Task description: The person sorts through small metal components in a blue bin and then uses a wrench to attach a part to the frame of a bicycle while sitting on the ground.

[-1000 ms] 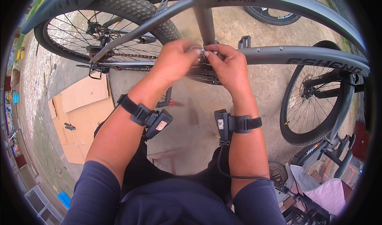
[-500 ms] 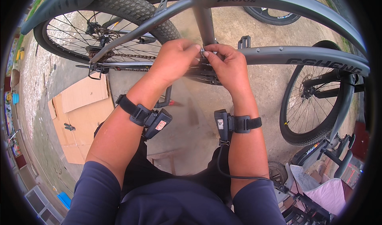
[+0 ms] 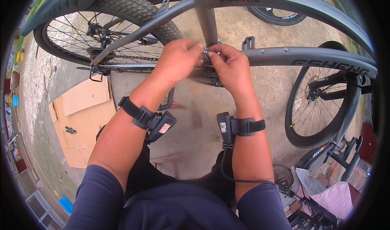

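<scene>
My left hand (image 3: 179, 60) and my right hand (image 3: 232, 67) meet in front of the seat tube of a grey bicycle frame (image 3: 284, 56). Both are closed in a fingertip pinch on one small shiny metal part (image 3: 206, 51), too small to tell its exact kind. Just below the fingers, the crank and chainring area (image 3: 207, 76) is partly hidden by my hands. To the left runs the chain (image 3: 134, 58) toward the rear wheel (image 3: 67, 37), which has a knobby tyre.
A flat piece of cardboard (image 3: 87, 120) lies on the concrete at the left, with a small dark tool (image 3: 70, 130) on it. The front wheel (image 3: 317, 95) stands at the right. A pedal (image 3: 248, 43) sticks out beyond the frame. Bicycle parts and a pink cloth (image 3: 331, 199) lie at lower right.
My right hand and forearm have shifted very slightly to the left. My left hand is almost still, and both keep their pinch on the small metal part.
</scene>
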Demonstrator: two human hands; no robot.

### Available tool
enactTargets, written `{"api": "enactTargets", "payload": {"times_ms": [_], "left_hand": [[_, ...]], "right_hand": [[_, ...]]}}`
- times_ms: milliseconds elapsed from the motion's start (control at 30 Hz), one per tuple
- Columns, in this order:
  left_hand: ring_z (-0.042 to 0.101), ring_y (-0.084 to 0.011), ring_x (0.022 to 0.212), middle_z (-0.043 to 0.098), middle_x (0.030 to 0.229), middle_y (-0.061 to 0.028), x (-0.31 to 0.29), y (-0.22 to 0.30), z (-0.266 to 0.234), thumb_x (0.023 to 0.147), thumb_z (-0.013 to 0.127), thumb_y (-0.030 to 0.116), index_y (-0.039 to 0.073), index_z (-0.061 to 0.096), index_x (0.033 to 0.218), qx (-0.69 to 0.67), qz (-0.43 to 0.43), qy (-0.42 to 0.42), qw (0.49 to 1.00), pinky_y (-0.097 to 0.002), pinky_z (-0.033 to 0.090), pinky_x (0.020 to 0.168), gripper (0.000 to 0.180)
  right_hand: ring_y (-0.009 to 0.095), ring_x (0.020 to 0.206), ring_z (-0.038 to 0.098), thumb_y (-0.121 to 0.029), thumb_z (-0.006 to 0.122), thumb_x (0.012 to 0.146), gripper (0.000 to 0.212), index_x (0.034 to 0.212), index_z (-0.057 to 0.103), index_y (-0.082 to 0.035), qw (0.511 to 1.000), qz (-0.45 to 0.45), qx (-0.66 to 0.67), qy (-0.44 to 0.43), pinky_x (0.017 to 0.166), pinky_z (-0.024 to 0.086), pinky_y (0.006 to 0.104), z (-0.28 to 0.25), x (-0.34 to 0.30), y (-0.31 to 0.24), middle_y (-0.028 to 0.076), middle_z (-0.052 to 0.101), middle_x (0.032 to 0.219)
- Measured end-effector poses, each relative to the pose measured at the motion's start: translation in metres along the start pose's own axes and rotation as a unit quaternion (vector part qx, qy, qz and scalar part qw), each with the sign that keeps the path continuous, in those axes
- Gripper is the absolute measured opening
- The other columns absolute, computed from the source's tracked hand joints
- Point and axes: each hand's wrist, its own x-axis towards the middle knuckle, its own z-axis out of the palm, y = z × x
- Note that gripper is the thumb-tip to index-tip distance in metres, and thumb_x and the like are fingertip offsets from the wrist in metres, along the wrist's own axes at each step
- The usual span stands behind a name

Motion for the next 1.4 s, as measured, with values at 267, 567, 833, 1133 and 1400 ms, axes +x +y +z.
{"api": "enactTargets", "payload": {"times_ms": [267, 567, 833, 1133, 1400], "left_hand": [[0.068, -0.0143, 0.082, 0.071, 0.092, -0.0068, -0.002, 0.003, 0.004, 0.098, 0.058, 0.028, 0.002, 0.069, 0.101, -0.042, -0.028, 0.009, 0.999, -0.028, 0.051, 0.068, 0.028], [0.068, -0.0145, 0.081, 0.073, 0.094, -0.0076, -0.002, 0.002, 0.003, 0.097, 0.055, 0.026, 0.002, 0.067, 0.102, -0.059, -0.037, 0.013, 0.997, -0.0279, 0.05, 0.067, 0.027], [0.067, -0.0135, 0.081, 0.072, 0.094, -0.0068, -0.001, 0.001, 0.006, 0.098, 0.057, 0.025, 0.002, 0.067, 0.103, -0.061, -0.035, 0.018, 0.997, -0.0276, 0.05, 0.067, 0.026], [0.062, -0.0081, 0.08, 0.068, 0.089, -0.0007, 0.002, -0.009, 0.004, 0.094, 0.066, 0.018, 0.001, 0.07, 0.104, -0.059, 0.003, 0.005, 0.998, -0.0243, 0.048, 0.065, 0.02], [0.063, -0.0082, 0.079, 0.069, 0.09, -0.0019, 0.003, -0.01, 0.005, 0.091, 0.069, 0.015, 0.0, 0.07, 0.105, -0.051, 0.015, 0.015, 0.998, -0.0243, 0.048, 0.064, 0.02]], "right_hand": [[0.031, 0.086, 0.07, -0.013, 0.065, 0.086, 0.021, 0.102, 0.072, -0.002, 1.0, 0.007, -0.001, 0.005, 0.079, 0.055, 0.0378, 0.002, -0.001, 0.0, 0.016, 0.072, 0.095], [0.003, 0.06, 0.044, -0.009, 0.071, 0.088, 0.017, 0.103, 0.074, -0.002, 1.0, -0.012, -0.01, 0.01, 0.055, 0.04, 0.0235, 0.004, -0.003, -0.001, -0.006, 0.052, 0.065], [0.031, 0.087, 0.071, -0.013, 0.068, 0.085, 0.021, 0.102, 0.073, -0.002, 1.0, 0.015, -0.017, 0.013, 0.079, 0.055, 0.0378, 0.003, -0.004, -0.005, 0.016, 0.073, 0.095], [0.029, 0.086, 0.071, -0.014, 0.069, 0.085, 0.02, 0.101, 0.074, -0.002, 0.999, 0.012, -0.005, 0.029, 0.079, 0.055, 0.0362, 0.002, -0.005, -0.004, 0.015, 0.073, 0.094], [0.017, 0.073, 0.069, -0.014, 0.069, 0.086, 0.019, 0.099, 0.074, -0.001, 0.994, 0.09, 0.062, 0.02, 0.07, 0.054, 0.0316, 0.002, -0.006, -0.011, 0.011, 0.073, 0.086]]}}
